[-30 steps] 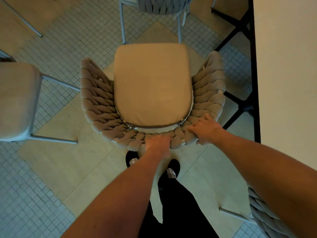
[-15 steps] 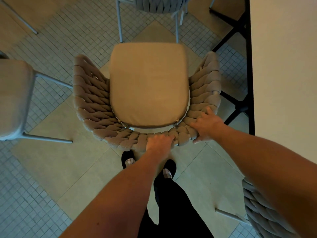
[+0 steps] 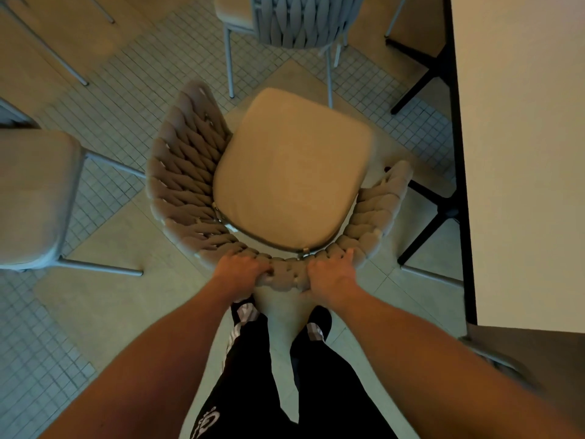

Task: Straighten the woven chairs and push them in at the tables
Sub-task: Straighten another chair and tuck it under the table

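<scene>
We look straight down on a woven chair (image 3: 177,172) standing on the tiled floor (image 3: 120,99), its tan seat cushion (image 3: 291,172) turned so that the front corner points toward the upper right, at an angle to the long edge of the pale table (image 3: 519,153) on the right. The chair stands just beside the table's black base (image 3: 433,210) and is not tucked under the tabletop. Our left hand (image 3: 235,269) grips the top rim of the braided backrest, fingers curled over the weave; our right hand (image 3: 329,275) grips the same rim just beside it, fingers likewise wrapped over the braid, thumb toward the inside. Both forearms reach forward from the lower corners. Below the backrest we see dark trousers (image 3: 253,375) and two black shoes (image 3: 318,324) planted on the floor. A second woven chair (image 3: 300,23) stands at the top, its back toward us, and a cushioned seat on metal legs (image 3: 34,198) sits at the left.
</scene>
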